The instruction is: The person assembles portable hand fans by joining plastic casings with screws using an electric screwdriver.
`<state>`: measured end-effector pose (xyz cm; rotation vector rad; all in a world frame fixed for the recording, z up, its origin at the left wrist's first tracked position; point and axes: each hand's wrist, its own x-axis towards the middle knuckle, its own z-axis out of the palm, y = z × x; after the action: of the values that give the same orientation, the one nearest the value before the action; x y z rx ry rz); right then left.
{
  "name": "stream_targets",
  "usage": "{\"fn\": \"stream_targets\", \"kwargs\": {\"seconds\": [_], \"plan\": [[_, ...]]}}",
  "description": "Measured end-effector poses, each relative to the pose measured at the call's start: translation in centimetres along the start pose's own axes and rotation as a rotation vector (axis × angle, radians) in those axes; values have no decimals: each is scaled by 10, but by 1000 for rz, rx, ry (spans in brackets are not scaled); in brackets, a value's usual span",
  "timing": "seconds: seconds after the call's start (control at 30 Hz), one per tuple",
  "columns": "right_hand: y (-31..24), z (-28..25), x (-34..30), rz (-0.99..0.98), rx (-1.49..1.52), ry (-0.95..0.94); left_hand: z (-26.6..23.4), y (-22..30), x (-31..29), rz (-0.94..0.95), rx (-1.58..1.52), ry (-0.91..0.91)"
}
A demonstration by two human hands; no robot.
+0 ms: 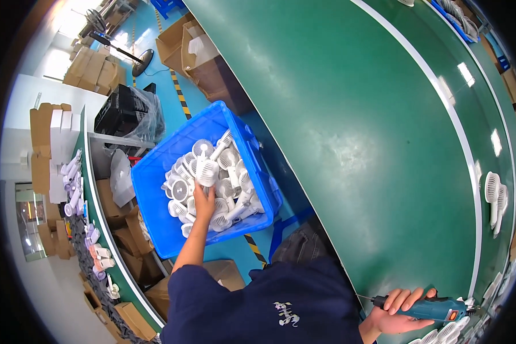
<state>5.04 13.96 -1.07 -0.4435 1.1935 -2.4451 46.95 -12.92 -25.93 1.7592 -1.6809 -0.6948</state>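
Note:
My left hand [203,202] reaches into a blue plastic crate [160,232] with its fingers closed around a white handheld fan [207,172]. Many more white handheld fans are heaped in the crate beneath and around it, their round grilles facing different ways. At the lower right, over the green table [350,166], my right hand [398,312] grips a teal electric screwdriver [436,309]. Its thin metal bit points left. Several white fans [447,332] lie just below that hand, cut off by the picture's edge.
Two white fans [495,198] lie at the table's right side, past a white line. Cardboard boxes [203,57] stand on the floor beyond the crate. A narrow bench [117,258] on the left carries small purple, pink and white fans. A pedestal fan [143,62] stands farther back.

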Motion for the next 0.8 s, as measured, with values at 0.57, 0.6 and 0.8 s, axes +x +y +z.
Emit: {"fn": "stream_targets", "kwargs": {"seconds": [0.57,0.6,0.8], "plan": [[-2,-22,2,-2,98,37,74,-6,-15,-98,237,-106],[-2,-23,2,-10,104,62,72,-5,-14,-91,240,-108],[2,-26,2,-8,140,119,51,-10,-1,-550,-130,-530]]}}
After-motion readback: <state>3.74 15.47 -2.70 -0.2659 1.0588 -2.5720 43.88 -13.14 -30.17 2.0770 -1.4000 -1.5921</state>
